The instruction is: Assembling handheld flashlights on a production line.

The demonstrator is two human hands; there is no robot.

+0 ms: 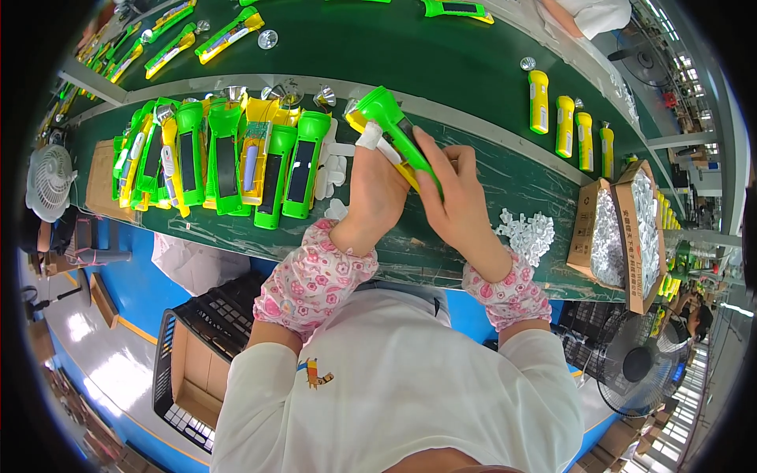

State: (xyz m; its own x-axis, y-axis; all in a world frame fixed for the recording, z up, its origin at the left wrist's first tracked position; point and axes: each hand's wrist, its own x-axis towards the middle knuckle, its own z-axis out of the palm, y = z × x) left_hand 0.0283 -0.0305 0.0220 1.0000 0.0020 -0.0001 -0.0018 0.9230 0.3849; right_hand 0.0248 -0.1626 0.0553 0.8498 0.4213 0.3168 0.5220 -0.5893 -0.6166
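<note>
A green and yellow flashlight (392, 118) is held tilted above the bench, its wide green head up and to the left. My left hand (377, 185) is closed round its yellow underside, with a white wrap on one fingertip. My right hand (456, 193) grips the lower end from the right, thumb along the green shell. To the left a row of flashlights (225, 150) leans together, several with dark panels and some opened, showing wires. Small white plastic pieces (527, 235) lie heaped right of my hands; flat white pieces (331, 173) lie by the row.
Cardboard boxes (593, 229) with small shiny parts stand at the bench's right end. Beyond the metal rail, a green belt (410, 47) carries yellow flashlights (564, 126) and loose reflectors. Below left is a black crate (169, 370); a fan (635, 363) stands lower right. A co-worker's arm (561, 17) shows far right.
</note>
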